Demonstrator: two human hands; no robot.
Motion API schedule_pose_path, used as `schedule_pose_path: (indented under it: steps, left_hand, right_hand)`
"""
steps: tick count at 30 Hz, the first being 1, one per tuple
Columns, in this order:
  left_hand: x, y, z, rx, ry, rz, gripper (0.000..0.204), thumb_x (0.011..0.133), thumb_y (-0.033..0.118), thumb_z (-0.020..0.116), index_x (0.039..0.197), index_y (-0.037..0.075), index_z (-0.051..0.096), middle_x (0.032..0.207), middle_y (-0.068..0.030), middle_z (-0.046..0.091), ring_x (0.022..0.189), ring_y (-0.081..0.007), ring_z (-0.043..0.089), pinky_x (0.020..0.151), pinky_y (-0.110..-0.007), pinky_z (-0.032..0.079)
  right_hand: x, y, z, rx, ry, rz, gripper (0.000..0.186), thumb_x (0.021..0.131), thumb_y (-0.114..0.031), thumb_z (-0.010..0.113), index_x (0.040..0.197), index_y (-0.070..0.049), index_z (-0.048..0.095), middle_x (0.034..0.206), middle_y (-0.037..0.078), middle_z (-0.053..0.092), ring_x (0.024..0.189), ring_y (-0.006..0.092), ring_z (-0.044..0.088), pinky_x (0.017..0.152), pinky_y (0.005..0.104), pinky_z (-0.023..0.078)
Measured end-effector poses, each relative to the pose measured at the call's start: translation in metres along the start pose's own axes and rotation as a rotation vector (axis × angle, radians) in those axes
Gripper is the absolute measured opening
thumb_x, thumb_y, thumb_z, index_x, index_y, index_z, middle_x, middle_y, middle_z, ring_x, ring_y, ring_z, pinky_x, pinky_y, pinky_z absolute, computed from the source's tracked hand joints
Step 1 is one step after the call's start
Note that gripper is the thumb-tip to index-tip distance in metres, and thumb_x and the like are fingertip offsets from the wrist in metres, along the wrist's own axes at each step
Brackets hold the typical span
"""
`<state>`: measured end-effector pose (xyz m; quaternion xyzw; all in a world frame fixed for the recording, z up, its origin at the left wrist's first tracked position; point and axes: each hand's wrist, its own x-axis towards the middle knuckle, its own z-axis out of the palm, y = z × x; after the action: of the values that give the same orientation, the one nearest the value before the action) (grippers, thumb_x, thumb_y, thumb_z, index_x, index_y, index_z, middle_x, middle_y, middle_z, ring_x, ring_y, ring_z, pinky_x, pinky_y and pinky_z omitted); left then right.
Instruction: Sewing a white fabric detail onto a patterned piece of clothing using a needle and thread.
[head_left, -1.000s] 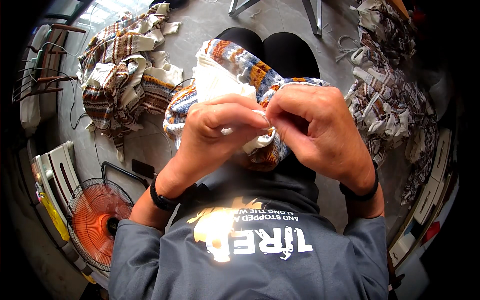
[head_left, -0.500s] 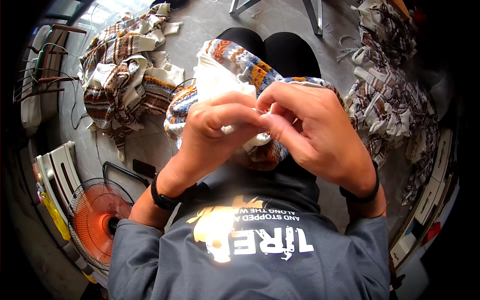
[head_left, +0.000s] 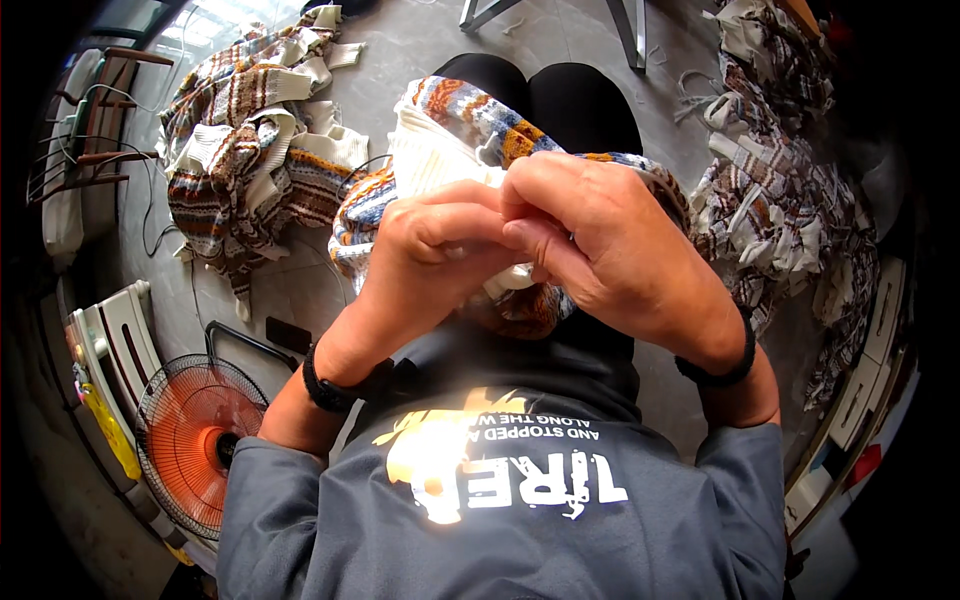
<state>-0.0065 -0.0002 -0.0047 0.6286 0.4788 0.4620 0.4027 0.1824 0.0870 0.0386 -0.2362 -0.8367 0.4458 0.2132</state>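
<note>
A patterned knit sweater (head_left: 520,138) in blue, orange and white, with a cream ribbed part (head_left: 432,150), lies bunched over my lap. Above it, my left hand (head_left: 440,235) is closed, thumb and fingers pinched together. My right hand (head_left: 600,225) meets it, its fingertips also pinched and touching those of the left. Whatever the fingertips hold is hidden behind the fingers. Some of the knit shows below and between the hands.
On the floor to the left lies a heap of patterned knitwear (head_left: 250,150). A taller heap of brown and white knit pieces (head_left: 780,190) lies to the right. An orange-bladed fan (head_left: 200,445) stands near my left elbow. Metal legs (head_left: 625,35) stand ahead.
My right hand has shifted slightly left and turned over the left fingertips. A small white bit seen between the fingers earlier is now covered.
</note>
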Motion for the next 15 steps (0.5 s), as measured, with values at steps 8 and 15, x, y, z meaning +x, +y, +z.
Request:
schedule_pose_path:
  steps: [8, 15]
  left_hand:
    - [-0.004, -0.003, 0.000, -0.412, -0.053, -0.264, 0.011, 0.085, -0.005, 0.079, 0.095, -0.002, 0.075, 0.101, -0.0049, 0.072, 0.092, -0.0120, 0.069, 0.081, -0.026, 0.056]
    - [-0.002, -0.001, -0.014, -0.620, -0.104, -0.536, 0.012, 0.086, -0.001, 0.080, 0.097, 0.000, 0.076, 0.100, -0.0044, 0.074, 0.089, -0.0107, 0.070, 0.079, -0.025, 0.056]
  right_hand:
    - [0.009, 0.008, 0.004, -0.043, 0.219, -0.030, 0.011, 0.100, -0.008, 0.059, 0.092, -0.002, 0.055, 0.078, 0.007, 0.061, 0.066, 0.0171, 0.062, 0.057, 0.0314, 0.046]
    - [0.020, 0.019, -0.089, 1.558, 0.234, 0.041, 0.020, 0.106, -0.021, 0.053, 0.119, -0.006, 0.054, 0.096, 0.015, 0.067, 0.073, 0.0273, 0.071, 0.051, 0.0388, 0.056]
